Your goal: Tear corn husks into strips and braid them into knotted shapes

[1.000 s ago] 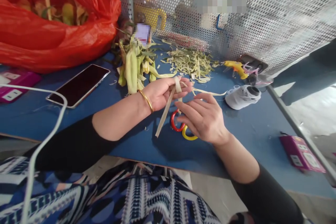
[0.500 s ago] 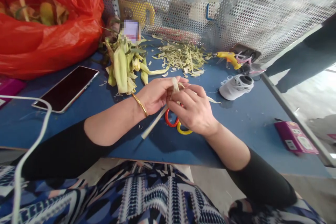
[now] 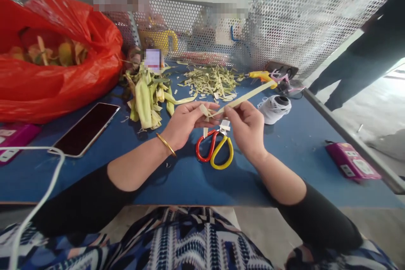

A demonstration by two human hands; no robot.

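A slim gold bangle (image 3: pixel 166 144) circles the wrist above a person's bare left hand (image 3: pixel 188 122); the right hand (image 3: pixel 246 126) is bare too. The left sleeve (image 3: pixel 88 202) and right sleeve (image 3: pixel 319 219) — both plain black and close-fitting — end partway down the forearms. Below, a boldly printed garment (image 3: pixel 190 247) mixes navy, brighter blue and white with touches of pink — toothed stripes, angular bands and rounded dark patches.

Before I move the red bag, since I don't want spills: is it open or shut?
Open: the red bag has a gaping mouth, and yellowish-brown pieces show inside it.
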